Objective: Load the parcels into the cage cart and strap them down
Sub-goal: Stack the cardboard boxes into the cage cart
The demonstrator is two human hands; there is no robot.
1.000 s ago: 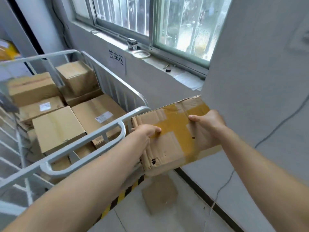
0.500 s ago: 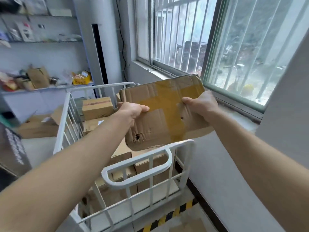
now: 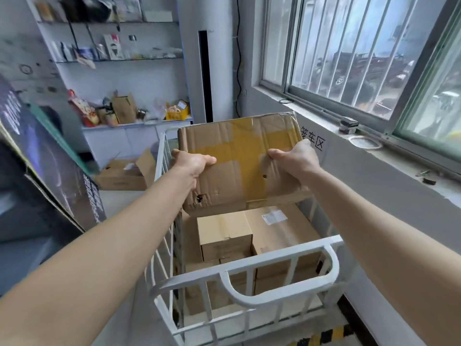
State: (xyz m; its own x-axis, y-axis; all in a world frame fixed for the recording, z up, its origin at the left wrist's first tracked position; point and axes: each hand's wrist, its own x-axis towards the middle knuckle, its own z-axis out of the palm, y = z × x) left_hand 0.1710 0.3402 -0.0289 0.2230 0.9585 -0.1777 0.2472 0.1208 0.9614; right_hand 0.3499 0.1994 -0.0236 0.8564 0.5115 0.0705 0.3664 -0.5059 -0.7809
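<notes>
Left hand (image 3: 193,162) and right hand (image 3: 295,158) grip the creased, tape-patched cardboard parcel (image 3: 239,146), thumbs on top, holding it above the boxes (image 3: 224,231) in the white cage cart (image 3: 249,264). It seems light but limp and torn near one corner, so support underneath looks wise. The fingers beneath it are hidden, and no strap shows.

Creased matt cardboard parcel (image 3: 239,161) with glossy yellow tape, white painted metal cage cart (image 3: 277,285), smooth cardboard boxes (image 3: 224,233)
</notes>
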